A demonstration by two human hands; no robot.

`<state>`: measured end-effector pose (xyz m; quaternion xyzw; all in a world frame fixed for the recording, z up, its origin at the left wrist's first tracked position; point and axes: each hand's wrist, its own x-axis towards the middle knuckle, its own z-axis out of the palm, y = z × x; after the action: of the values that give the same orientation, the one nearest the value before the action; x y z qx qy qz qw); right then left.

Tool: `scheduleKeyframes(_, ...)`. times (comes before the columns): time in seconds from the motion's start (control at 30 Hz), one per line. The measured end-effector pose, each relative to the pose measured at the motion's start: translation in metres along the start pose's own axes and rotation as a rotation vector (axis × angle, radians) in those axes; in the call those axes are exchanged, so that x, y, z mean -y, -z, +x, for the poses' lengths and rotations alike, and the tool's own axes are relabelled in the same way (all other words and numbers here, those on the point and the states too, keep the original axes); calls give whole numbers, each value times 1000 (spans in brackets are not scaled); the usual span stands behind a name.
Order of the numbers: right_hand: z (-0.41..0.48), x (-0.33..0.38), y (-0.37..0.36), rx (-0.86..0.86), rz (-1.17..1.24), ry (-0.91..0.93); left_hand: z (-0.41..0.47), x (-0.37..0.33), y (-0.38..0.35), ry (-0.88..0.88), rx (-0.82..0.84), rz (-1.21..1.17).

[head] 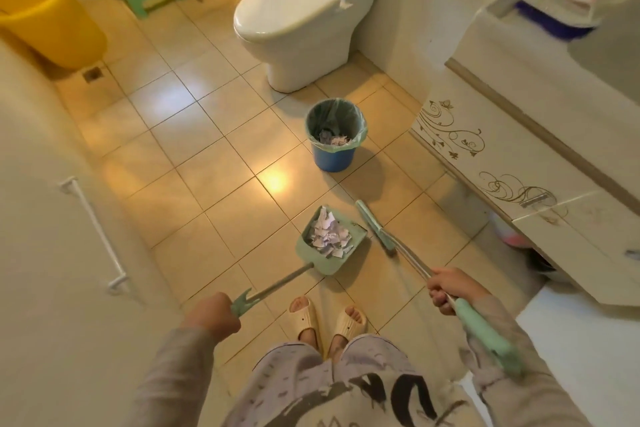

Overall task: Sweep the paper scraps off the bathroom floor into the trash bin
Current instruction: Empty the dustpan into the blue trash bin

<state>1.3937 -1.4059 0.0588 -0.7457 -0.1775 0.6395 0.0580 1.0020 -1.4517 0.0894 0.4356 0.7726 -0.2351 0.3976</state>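
On floor tiles, left hand [211, 314] grasping dustpan [330, 243], right hand [450, 289] grasping broom [375, 227], both pointing away.

Tiled floor [194, 163] under dustpan [332, 253], bin [334, 158]

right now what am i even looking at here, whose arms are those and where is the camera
The camera sits on a person's head, looking down, so the arms at the bottom are theirs. There is one picture only. The left hand grips the long handle of a green dustpan resting on the tiled floor, loaded with torn paper scraps. The right hand holds a green broom, its head on the floor just right of the pan. Further ahead stands a blue trash bin with a bag liner and some scraps inside, near a toilet.
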Motion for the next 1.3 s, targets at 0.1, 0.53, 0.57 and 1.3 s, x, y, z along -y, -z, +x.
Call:
scheduleKeyframes(0.1, -1, 4, 2, -25, 3, 2, -2, 2, 2, 35, -27, -73)
scheduleKeyframes(0.53, 9, 49, -56, 81, 194, -52, -1, -17, 61, 67, -312, -447)
scheduleKeyframes(0.57, 9, 53, -65, 89, 192, -44, 0, -18, 64, 65, -337, -487)
scheduleKeyframes(1.3, 5, 45, -82, 168, 281, -142, 9, -34, 112, -298, -783, 621)
